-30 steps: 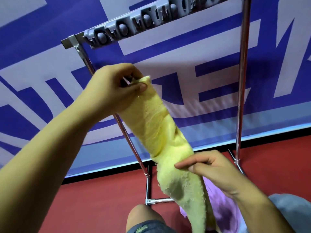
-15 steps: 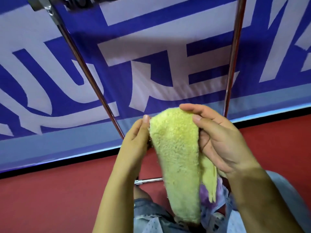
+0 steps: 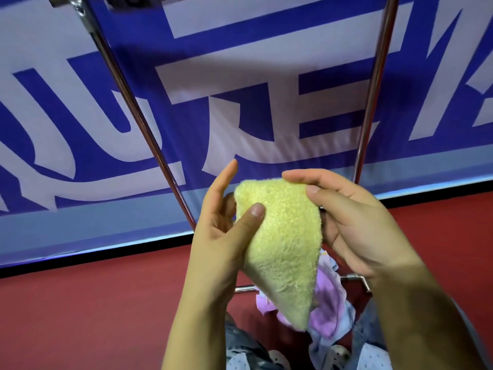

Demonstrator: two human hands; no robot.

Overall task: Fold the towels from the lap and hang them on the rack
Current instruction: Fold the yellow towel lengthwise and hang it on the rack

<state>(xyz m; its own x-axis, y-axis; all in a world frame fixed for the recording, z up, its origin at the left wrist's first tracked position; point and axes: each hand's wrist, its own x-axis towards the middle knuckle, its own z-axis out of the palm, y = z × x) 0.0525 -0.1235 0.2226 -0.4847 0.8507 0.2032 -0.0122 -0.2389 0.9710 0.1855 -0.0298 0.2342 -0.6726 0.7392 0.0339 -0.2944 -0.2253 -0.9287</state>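
towel: fluffy yellow terry towel, doubled over, held mid-air above the lap, below the rack
left hand: thumb pinches the left edge, pinning the fold
right hand: fingers curled over the top-right corner, evening the edges
lap: lilac and pale-blue towels, probably unfolded
rack: chrome tube rack, nothing visibly hung

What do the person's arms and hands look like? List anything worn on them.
Both the left hand and the right hand are bare: no gloves, rings, watch or bracelets show. The forearms are bare too, with no sleeves in view. Fingernails are short and unpainted.
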